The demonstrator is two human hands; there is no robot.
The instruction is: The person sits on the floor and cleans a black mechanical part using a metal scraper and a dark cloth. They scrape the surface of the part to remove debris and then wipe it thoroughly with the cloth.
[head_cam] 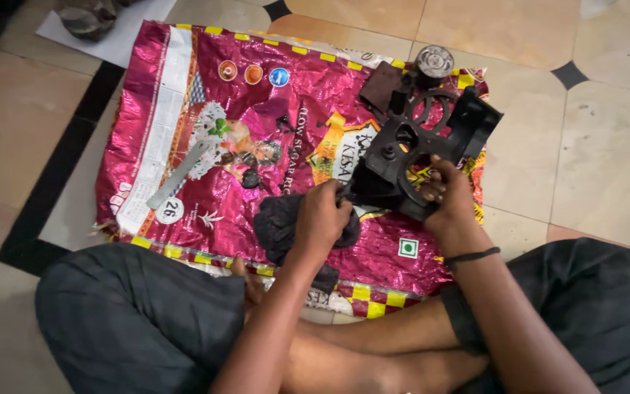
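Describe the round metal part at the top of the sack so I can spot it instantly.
Start from the magenta woven sack spread on the tiled floor and go to its far right corner. Just beyond the black frame that the right hand grips sits the round metal part, the only shiny silver cylinder among dark pieces.

Your rag (280, 222) is dark, matt cloth; the frame (402, 157) looks matt black, the sack (205, 87) glossy woven plastic, the floor (607, 146) smooth tile.
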